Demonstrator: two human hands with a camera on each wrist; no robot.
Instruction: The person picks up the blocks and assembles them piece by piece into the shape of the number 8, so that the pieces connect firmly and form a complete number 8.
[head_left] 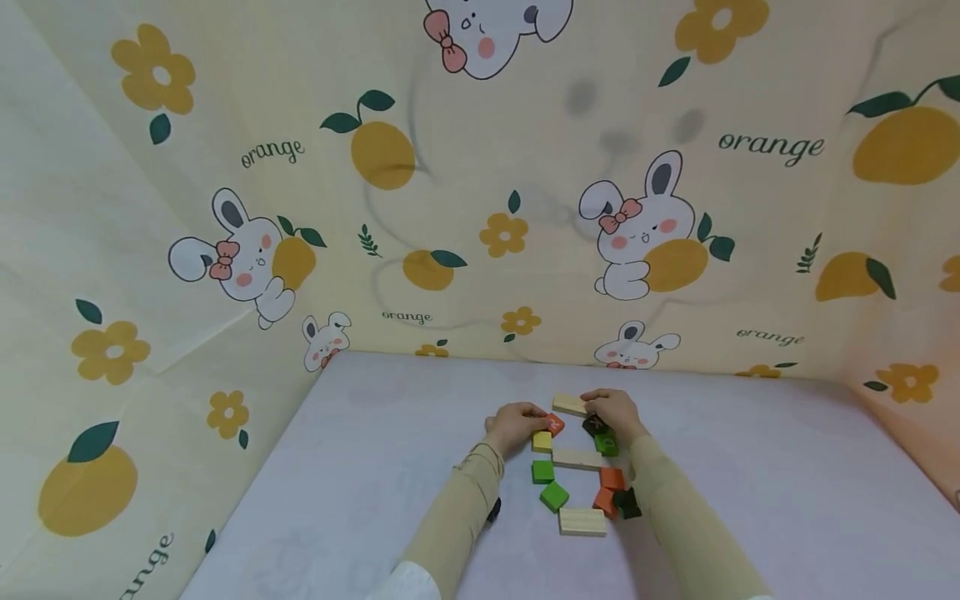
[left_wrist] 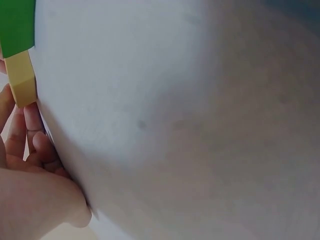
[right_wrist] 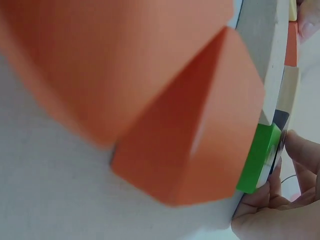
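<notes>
My left hand point(head_left: 516, 427) has its fingertips at a red-orange block point(head_left: 554, 424), apparently pinching it, just beyond a yellow block point(head_left: 542, 442). Opposite, my right hand point(head_left: 617, 408) holds a black block point(head_left: 595, 425) between thumb and fingers, beside a green block point(head_left: 606, 444). A pale wooden plank point(head_left: 568, 405) lies between the hands at the far end. In the left wrist view, the yellow block point(left_wrist: 22, 82) hides what the left fingers hold. The right wrist view has the right hand point(right_wrist: 295, 200) behind the green block point(right_wrist: 257, 157), its thumb at the black one.
Nearer lie a middle plank point(head_left: 577, 459), a front plank point(head_left: 582, 522), a green block point(head_left: 543, 472), a turned green block point(head_left: 554, 497), an orange block point(head_left: 612, 478), a tilted orange block point(head_left: 605, 502) and a dark block point(head_left: 628, 503). A black object point(head_left: 493, 509) is partly behind the left forearm.
</notes>
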